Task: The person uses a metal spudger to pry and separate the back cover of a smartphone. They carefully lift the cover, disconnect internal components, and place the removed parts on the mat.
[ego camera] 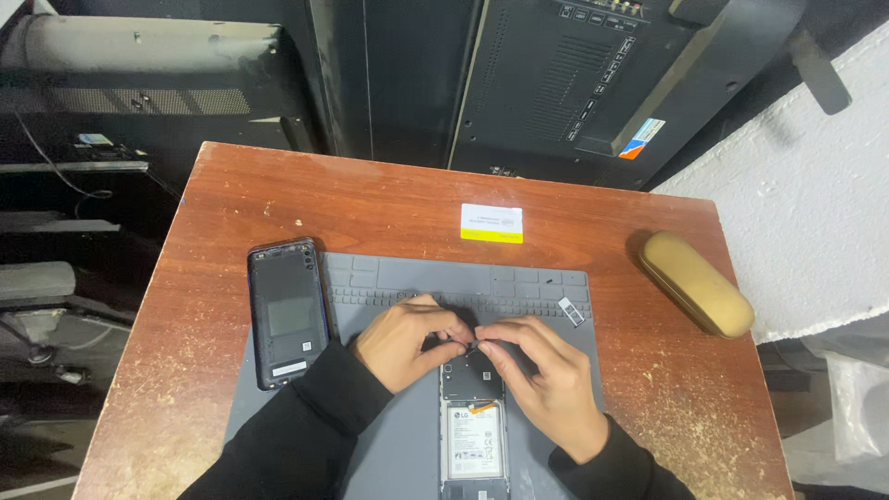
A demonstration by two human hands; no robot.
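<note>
At centre of the grey work mat (389, 444), an opened phone (473, 435) lies w/ its back off, long axis running straight away from the person, top end toward the far side of the wooden table (417, 199). Both hands meet right over that top end: left hand (405, 341) comes in from the left, fingers curled & pinched together, right hand (542, 370) from the right, thumb & forefinger pinched on smth small and dark at the phone's upper edge; too small to tell what, maybe a tool tip or a tiny part. Left fingertips are touching or just beside it, can't tell which. So the work point sits btwn the two hands, equally near both, just beyond the dark inner cover above the battery. Phone's removed back cover (288, 310) lies parallel on the left edge of the mat, well apart from the left hand. Small SIM tray (571, 311) sits near the right hand, farther back on the mat. Tan glasses case (696, 282) & yellow-white card (492, 223) are off the mat, out of play.
</note>
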